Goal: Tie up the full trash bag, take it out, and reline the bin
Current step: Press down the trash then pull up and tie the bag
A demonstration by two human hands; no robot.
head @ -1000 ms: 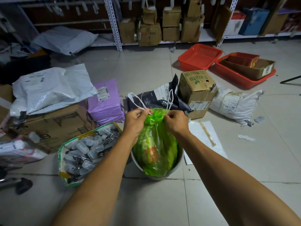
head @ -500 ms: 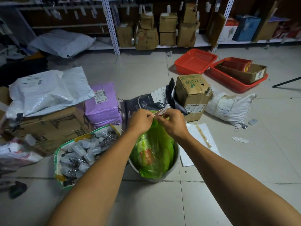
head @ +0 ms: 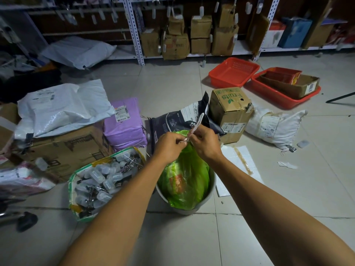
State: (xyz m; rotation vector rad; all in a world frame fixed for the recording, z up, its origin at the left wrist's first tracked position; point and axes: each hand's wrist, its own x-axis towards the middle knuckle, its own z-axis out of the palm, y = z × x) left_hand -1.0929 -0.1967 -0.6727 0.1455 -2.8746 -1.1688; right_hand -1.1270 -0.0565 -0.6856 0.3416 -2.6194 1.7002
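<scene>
A full green trash bag (head: 185, 181) sits in a round grey bin (head: 210, 196) on the tiled floor in front of me. Its neck is gathered at the top. My left hand (head: 170, 144) and my right hand (head: 204, 143) meet over the neck, both pinching the bag's white drawstring (head: 196, 122). A loop of the string sticks up above my right hand's fingers. Something red shows through the green plastic.
Left of the bin lies a green-edged bag of small bottles (head: 101, 179). Cardboard boxes (head: 63, 148), a purple parcel (head: 124, 121), a black pouch (head: 178, 118) and a fruits box (head: 229, 110) crowd behind. Red baskets (head: 233, 72) lie far right; white paper (head: 237, 162) lies beside the bin.
The two wide drawstring loops have been drawn together into one short loop. My hands have moved closer over the bag's neck.
</scene>
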